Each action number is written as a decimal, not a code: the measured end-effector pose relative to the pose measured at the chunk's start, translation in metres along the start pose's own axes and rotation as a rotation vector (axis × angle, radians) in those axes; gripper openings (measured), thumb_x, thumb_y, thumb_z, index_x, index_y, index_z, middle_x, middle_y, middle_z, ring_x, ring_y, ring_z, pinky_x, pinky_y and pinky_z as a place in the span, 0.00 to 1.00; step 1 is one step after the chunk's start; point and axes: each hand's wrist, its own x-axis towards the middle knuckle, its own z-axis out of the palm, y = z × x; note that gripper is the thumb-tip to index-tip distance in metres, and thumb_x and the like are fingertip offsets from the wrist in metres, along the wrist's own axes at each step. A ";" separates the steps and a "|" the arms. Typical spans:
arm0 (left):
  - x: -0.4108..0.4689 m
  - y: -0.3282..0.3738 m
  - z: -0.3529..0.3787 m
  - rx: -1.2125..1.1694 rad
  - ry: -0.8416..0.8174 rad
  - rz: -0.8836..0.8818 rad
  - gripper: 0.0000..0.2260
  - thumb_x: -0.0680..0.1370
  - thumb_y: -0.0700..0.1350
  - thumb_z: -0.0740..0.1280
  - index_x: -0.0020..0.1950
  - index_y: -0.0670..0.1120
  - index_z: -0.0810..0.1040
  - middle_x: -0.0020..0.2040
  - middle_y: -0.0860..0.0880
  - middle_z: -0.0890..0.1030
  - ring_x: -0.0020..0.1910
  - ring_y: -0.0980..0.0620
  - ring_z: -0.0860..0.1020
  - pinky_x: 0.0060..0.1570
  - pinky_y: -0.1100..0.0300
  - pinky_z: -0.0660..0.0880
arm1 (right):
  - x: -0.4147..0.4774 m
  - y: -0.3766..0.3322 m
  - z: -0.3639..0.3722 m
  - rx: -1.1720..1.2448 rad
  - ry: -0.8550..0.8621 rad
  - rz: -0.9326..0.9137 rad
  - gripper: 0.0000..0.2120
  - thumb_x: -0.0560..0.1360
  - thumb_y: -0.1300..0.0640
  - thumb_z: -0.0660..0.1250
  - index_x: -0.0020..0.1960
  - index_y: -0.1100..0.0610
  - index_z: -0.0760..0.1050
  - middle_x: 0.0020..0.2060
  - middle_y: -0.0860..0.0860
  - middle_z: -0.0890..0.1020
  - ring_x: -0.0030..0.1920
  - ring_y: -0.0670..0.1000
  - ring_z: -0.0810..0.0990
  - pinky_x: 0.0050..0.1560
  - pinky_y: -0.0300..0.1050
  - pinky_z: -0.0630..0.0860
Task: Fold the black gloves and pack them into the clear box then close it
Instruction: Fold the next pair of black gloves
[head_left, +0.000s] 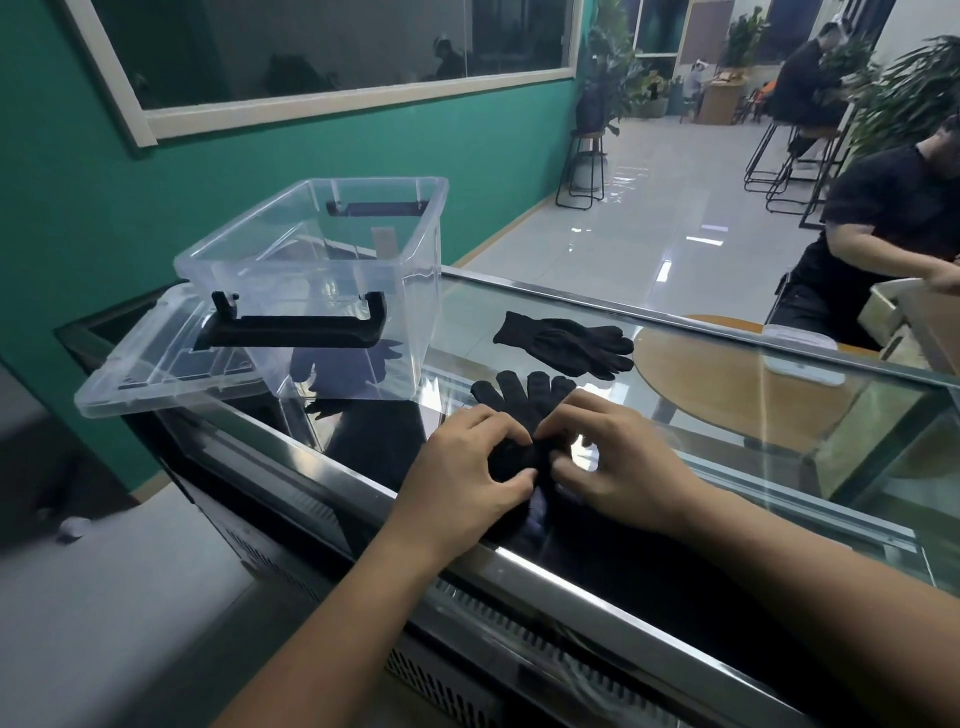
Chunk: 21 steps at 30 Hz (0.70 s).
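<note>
A black glove (522, 400) lies on the glass counter top (727, 415), fingers pointing away from me. My left hand (467, 467) and my right hand (618, 462) both pinch its bunched cuff end. A second black glove (566, 340) lies flat further back, fingers pointing right. The clear box (415, 270) stands open at the left, black handles on its ends; dark shapes show through its wall. Its clear lid (135, 374) lies under and beside it at the left.
The counter is a glass display case with a metal front edge (545, 566). A round wooden table (737, 384) shows through the glass. A person in black sits at the right (883, 218) by a cardboard box. Green wall at the left.
</note>
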 end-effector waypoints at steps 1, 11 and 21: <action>0.001 -0.001 0.001 0.008 0.004 -0.009 0.11 0.74 0.50 0.77 0.55 0.55 0.84 0.53 0.61 0.80 0.56 0.58 0.80 0.58 0.58 0.79 | 0.000 -0.002 -0.001 -0.010 -0.030 0.000 0.12 0.73 0.52 0.69 0.56 0.49 0.82 0.49 0.43 0.78 0.48 0.41 0.77 0.48 0.27 0.69; 0.004 -0.004 0.003 0.020 0.026 -0.077 0.03 0.82 0.50 0.70 0.55 0.55 0.80 0.49 0.58 0.81 0.53 0.57 0.79 0.54 0.57 0.78 | 0.004 0.007 0.006 -0.031 -0.013 0.017 0.12 0.77 0.56 0.72 0.59 0.46 0.81 0.50 0.41 0.77 0.51 0.41 0.77 0.51 0.29 0.70; 0.004 -0.002 -0.002 -0.086 0.095 -0.190 0.05 0.85 0.54 0.68 0.57 0.54 0.80 0.45 0.57 0.83 0.47 0.60 0.83 0.45 0.65 0.78 | 0.006 0.008 0.004 0.107 0.072 0.101 0.06 0.81 0.53 0.73 0.58 0.49 0.81 0.39 0.41 0.84 0.44 0.44 0.82 0.44 0.28 0.71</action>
